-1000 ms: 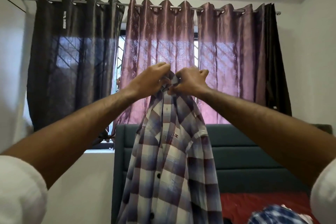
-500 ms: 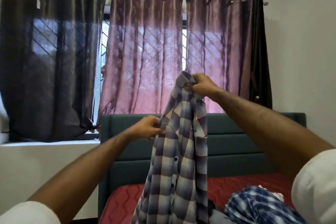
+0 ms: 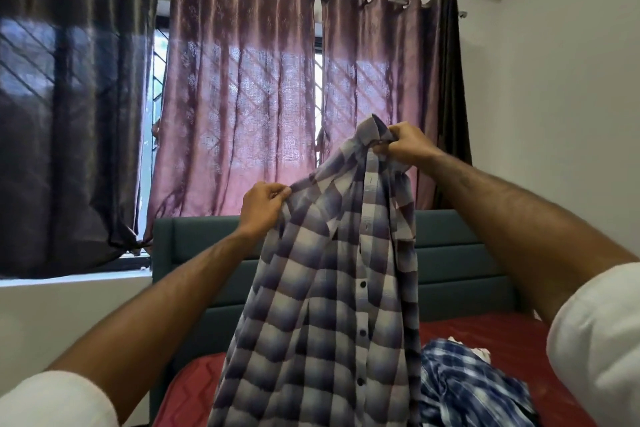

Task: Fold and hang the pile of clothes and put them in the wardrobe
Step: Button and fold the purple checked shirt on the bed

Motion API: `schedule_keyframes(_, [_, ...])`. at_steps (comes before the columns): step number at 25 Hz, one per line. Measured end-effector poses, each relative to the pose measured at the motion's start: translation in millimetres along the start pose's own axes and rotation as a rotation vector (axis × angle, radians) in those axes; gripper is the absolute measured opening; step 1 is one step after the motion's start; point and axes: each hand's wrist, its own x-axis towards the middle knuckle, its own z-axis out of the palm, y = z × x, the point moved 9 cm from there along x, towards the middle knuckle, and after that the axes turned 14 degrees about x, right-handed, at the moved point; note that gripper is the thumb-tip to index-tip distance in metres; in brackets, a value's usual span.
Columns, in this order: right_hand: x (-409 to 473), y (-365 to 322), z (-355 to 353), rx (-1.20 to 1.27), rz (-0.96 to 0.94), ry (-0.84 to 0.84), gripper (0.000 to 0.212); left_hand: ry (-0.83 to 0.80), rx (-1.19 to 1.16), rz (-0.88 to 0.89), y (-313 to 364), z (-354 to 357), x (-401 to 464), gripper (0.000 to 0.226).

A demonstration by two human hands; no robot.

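Across the upper half of the frame hang the curtains (image 3: 239,97), glossy, pleated cloth in dusty pink and near-black, lit from behind; below them stands the padded teal headboard (image 3: 460,267) with stitched horizontal bands, and at lower right the red mattress (image 3: 512,343), its cover quilted in zigzags. At centre the checked shirt (image 3: 329,305) is held up in the air, thin, soft cotton in purple, grey and white squares, its dark buttons running down the placket, its tail dropping out of the bottom edge. A crumpled blue plaid garment (image 3: 464,388) lies on the mattress just right of it. The right hand (image 3: 403,144) pinches the collar at upper centre; the left hand (image 3: 265,199), lower and apart from it, pinches the shoulder seam. Both grips look light, so the limp cloth could slip, or sag unevenly and crease, if either hand loosens while spreading it for folding or hanging
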Motion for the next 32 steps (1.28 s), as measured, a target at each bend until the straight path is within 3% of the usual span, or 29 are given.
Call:
schedule_keyframes(3, [-2.2, -3.5, 2.6, 0.048, 0.007, -0.016, 0.006, -0.184, -0.256, -0.07, 14.0, 21.0, -25.6, 0.022])
schedule_keyframes(7, [-2.3, -12.4, 17.2, -0.004, 0.002, 0.006, 0.006, -0.605, -0.478, -0.117, 52.3, 83.6, -71.6, 0.061])
schedule_keyframes(9, [-3.5, -9.6, 11.1, -0.029, 0.011, 0.045, 0.01, -0.562, -0.506, -0.053, 62.3, 98.5, -70.6, 0.049])
schedule_keyframes(11, [-9.7, -1.3, -8.3, -0.095, 0.013, 0.066, 0.01, -0.398, -0.416, -0.036, 58.9, 95.1, -54.1, 0.015])
schedule_keyframes(15, [-23.2, 28.0, -56.7, -0.242, 0.051, -0.005, 0.002, -0.121, -0.246, -0.025, 44.3, 50.8, -12.7, 0.026])
schedule_keyframes(18, [-40.0, 38.6, -63.4, -0.117, 0.111, -0.192, 0.003, -0.121, 0.013, 0.285, 72.0, 6.8, -2.2, 0.027])
schedule_keyframes(20, [-52.7, 36.7, -54.4, 0.019, 0.178, -0.297, 0.001, -0.256, -0.055, 0.366, 82.7, -15.1, -7.8, 0.035])
schedule_keyframes(22, [-65.0, 34.7, -31.9, 0.134, 0.291, -0.461, 0.003, -0.513, -0.276, 0.223, 73.1, -30.5, -18.3, 0.037])
schedule_keyframes(25, [-72.6, 9.4, -7.0, 0.396, 0.32, -0.598, 0.014, -0.808, -0.391, 0.055, 52.8, -53.3, -35.1, 0.073])
schedule_keyframes(28, [-58.7, -18.6, 13.7, 0.724, 0.249, -0.602, 0.023, -0.891, -0.343, -0.063, 24.5, -66.0, -52.6, 0.043])
schedule_keyframes(30, [-41.6, 0.3, 46.3, 0.561, 0.273, -0.579, 0.012, -0.945, -0.224, -0.145, -22.5, -61.6, -70.6, 0.03])
schedule_keyframes(32, [-37.1, 49.8, 106.5, 0.208, 0.329, -0.699, 0.032, -1.051, -0.009, -0.173, -86.9, -49.3, -100.4, 0.047])
